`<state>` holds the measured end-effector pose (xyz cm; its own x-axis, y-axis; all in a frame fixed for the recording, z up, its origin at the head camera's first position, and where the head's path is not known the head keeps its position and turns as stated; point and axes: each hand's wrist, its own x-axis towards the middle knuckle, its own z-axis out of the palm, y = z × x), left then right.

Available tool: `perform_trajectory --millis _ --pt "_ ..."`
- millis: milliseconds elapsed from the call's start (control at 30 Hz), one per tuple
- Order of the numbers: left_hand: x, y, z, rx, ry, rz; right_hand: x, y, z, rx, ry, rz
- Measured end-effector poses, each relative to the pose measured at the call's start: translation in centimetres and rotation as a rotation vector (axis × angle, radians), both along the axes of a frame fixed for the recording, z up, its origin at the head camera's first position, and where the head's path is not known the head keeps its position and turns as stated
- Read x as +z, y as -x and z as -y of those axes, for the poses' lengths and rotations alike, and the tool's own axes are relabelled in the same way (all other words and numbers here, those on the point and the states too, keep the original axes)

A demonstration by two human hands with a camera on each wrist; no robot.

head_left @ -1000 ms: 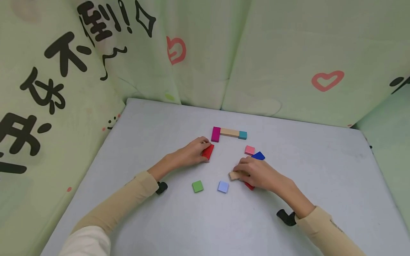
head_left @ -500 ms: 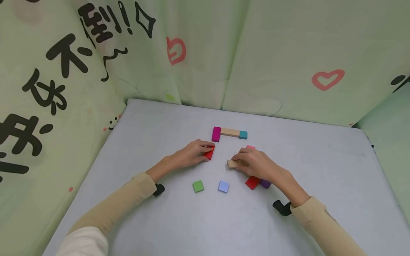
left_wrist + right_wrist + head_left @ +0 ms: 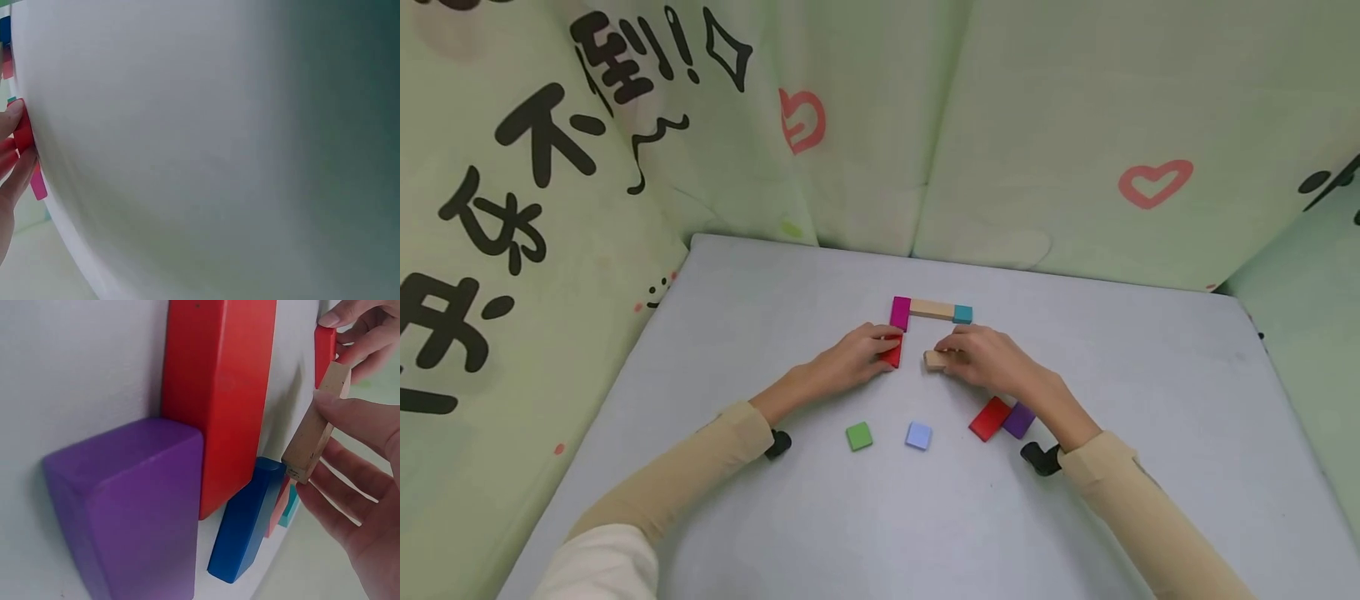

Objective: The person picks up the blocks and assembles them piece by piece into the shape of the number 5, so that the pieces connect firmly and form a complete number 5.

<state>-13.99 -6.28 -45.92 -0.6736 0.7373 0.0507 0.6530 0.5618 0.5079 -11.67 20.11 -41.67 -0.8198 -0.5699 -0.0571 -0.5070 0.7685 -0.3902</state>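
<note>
In the head view my left hand (image 3: 853, 354) pinches a red block (image 3: 892, 353) between thumb and fingers. Its far end is right at the near end of a magenta block (image 3: 900, 313). My right hand (image 3: 996, 358) holds a plain wooden block (image 3: 933, 361) a short way right of the red one. The right wrist view shows the thumb on one side of this wooden block (image 3: 312, 434) and the fingers on the other. Behind the magenta block's right side, a long wooden block (image 3: 932, 309) and a teal block (image 3: 962, 314) continue in a row.
A second red block (image 3: 990, 418) and a purple block (image 3: 1018, 420) lie together below my right hand. Green (image 3: 859, 436) and light blue (image 3: 918, 435) blocks sit nearer me. A blue block (image 3: 247, 519) and a pink block (image 3: 278, 509) show in the right wrist view.
My right hand has carried the wooden block away from me, uncovering the red and purple blocks. My left hand has shifted the red block slightly farther, up to the magenta one.
</note>
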Motion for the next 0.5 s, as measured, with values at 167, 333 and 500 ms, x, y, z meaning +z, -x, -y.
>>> perform_trajectory --millis 167,333,500 --pt "0.18 0.02 -0.26 0.011 0.0 0.009 0.04 0.46 0.22 0.002 -0.001 0.001" --pt "0.3 0.17 -0.43 0.017 0.024 0.011 -0.09 0.72 0.44 0.01 0.003 -0.01" --pt "0.34 0.32 -0.58 0.014 0.042 0.014 -0.26 0.94 0.66 0.009 0.007 -0.009"
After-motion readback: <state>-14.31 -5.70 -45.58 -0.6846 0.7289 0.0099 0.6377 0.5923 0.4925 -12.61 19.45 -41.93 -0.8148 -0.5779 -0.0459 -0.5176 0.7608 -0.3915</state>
